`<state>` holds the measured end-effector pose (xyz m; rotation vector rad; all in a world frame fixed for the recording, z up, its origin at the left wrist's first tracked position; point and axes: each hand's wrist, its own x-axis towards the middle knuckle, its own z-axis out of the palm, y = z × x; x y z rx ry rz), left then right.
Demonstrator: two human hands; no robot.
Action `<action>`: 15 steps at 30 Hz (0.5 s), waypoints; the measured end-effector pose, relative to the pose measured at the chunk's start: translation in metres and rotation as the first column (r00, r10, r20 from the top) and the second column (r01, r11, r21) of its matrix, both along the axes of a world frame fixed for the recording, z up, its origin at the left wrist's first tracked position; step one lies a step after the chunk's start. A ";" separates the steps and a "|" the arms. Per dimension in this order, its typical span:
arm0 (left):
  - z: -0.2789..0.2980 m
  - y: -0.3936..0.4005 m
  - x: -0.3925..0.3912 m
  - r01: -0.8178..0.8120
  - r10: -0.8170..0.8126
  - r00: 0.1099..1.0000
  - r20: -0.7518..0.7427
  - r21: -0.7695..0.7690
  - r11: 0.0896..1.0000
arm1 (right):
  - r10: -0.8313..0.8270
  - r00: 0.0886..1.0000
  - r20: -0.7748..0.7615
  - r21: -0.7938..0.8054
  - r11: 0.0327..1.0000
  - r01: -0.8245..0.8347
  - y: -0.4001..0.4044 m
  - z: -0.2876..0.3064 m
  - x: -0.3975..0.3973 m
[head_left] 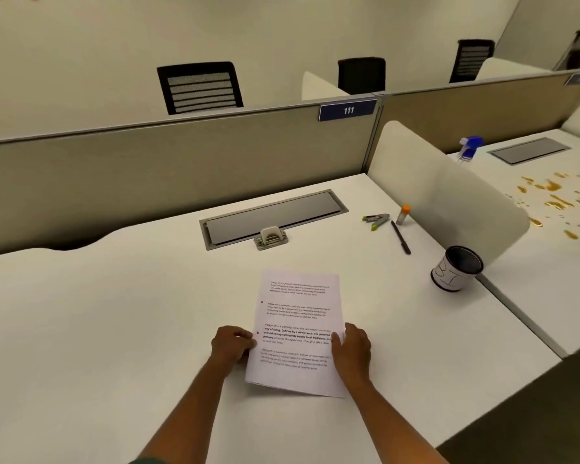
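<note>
**Printed sheets held at both side edges, front-centre of desk**

Flat on white desk [114, 313], front-centre, just ahead of the body: printed sheets [297, 333], text side up, top edge twd the partition [181, 162], slightly skewed. More than one sheet visible at the near corner.

Gripped at the left edge by left hand [233, 343]: fingers curled tight, tips on the paper margin, knuckles up. Thumb hidden, so can't tell whether under the paper.

Steadied at the right edge by right hand [352, 346]: fingers close together & nearly straight, laid over the margin; thumb apart, pointing away along the edge. Both forearms in from the near edge of the frame.

Beyond the sheets, well apart: hole punch [271, 237], right at the front lip of the grey cable hatch [272, 214].

Far right of same desk: stapler [377, 220], glue stick [403, 215] w/ orange cap, upright, and black pen [400, 237] lying flat, all near each other. Closer, by the curved side divider: dark cup [457, 267] w/ white paper wrap, tilted.

Next desk to the right: brown spill [549, 195] in scattered drops & puddles, spray bottle [467, 149] w/ blue head behind it.

On the partition top: blue plate [348, 109] marked 111
</note>
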<state>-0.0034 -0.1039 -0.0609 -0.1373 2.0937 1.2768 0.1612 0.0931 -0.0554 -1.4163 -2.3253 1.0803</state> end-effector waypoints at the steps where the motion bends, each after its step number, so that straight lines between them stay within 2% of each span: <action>1: -0.001 -0.004 0.002 -0.009 0.008 1.000 0.021 0.029 1.000 | -0.015 1.000 0.007 -0.003 1.000 0.015 -0.004 0.000 0.003; 6: 0.002 -0.022 0.015 -0.099 0.079 0.987 0.140 0.141 0.985 | -0.048 0.998 0.036 0.008 0.999 0.047 -0.017 0.002 0.015; 10: 0.008 -0.039 0.022 -0.165 0.131 0.975 0.178 0.191 0.968 | -0.086 0.995 0.053 -0.066 0.994 0.090 -0.024 0.004 0.013; 15: 0.013 -0.069 0.023 -0.199 0.158 0.972 0.174 0.251 0.947 | -0.061 0.995 -0.076 -0.370 0.929 0.028 -0.030 0.011 -0.001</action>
